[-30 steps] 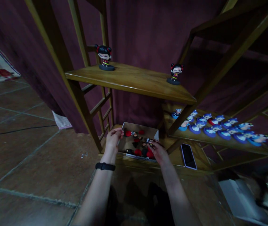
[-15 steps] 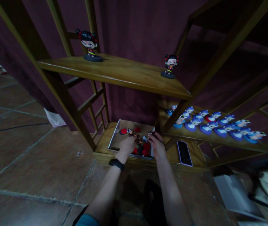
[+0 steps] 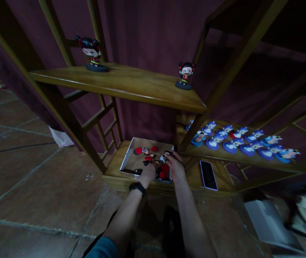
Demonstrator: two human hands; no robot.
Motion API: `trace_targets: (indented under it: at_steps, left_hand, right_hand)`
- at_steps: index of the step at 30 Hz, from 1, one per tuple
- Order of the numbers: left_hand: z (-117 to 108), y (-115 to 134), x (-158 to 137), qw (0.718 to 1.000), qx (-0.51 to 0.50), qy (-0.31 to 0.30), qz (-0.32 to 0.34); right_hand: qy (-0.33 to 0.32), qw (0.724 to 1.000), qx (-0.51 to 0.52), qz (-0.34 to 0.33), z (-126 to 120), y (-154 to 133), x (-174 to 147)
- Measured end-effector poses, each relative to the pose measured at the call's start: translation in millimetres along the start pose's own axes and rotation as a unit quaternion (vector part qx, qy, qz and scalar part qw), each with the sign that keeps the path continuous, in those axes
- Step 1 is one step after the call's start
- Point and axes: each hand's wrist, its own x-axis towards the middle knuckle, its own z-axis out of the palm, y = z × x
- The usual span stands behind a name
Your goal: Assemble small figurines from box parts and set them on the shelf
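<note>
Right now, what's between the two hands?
In the head view: red pieces and a small pale piece, in the box between left hand and right hand.

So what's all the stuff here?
wooden shelf unit: one, yellow-brown, centre
black-haired figurines: two, black and red, upper shelf
other figurines: about twelve, mostly blue, right shelf
open box: one, pale, bottom shelf
small figurines: several, red and black, in box
phone: one, black and lilac, bottom shelf
curtain: count unclear, dark purple, behind
cable: one, dark, floor at left
floor tiles: many, brown, below
boxy thing: one, whitish, lower right
wristband: one, black, left wrist
left hand: one, bare, in box
right hand: one, bare, box's right end
</note>
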Motion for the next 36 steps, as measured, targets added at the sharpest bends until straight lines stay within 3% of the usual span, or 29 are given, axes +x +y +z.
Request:
trace_targets:
  at_steps: [8, 16, 24, 29, 32, 36]
  left_hand:
    - [-1.7, -0.2, 14.6, 0.957, 0.281, -0.074, 0.012]
    - [1.8, -1.7, 17.6, 0.927, 0.359, -0.101, 0.029]
    - [3.3, -2.0, 12.6, 0.945, 0.319, -0.072, 0.026]
    - [-7.5, 9.5, 17.6, 0.962, 0.270, -0.008, 0.035]
    - [-13.6, 23.4, 19.7, 0.980, 0.195, 0.016, 0.023]
    - [-16.3, 37.8, 12.3, 1.000, -0.015, 0.020, -0.015]
  right_hand:
    - [-0.003, 1.000, -0.001, -0.004, 0.6, 5.6, -1.8]
    - [-0.018, 1.000, -0.013, 0.001, -1.9, 8.8, -1.9]
    - [-0.025, 0.999, -0.004, 0.019, 0.8, 5.1, -3.6]
    - [-0.019, 1.000, 0.004, 0.025, -0.2, 3.0, -1.4]
    - [-0.021, 1.000, 0.012, 0.012, 0.1, 1.8, -1.2]
    - [-0.047, 0.999, 0.006, -0.013, 3.3, 4.5, -2.7]
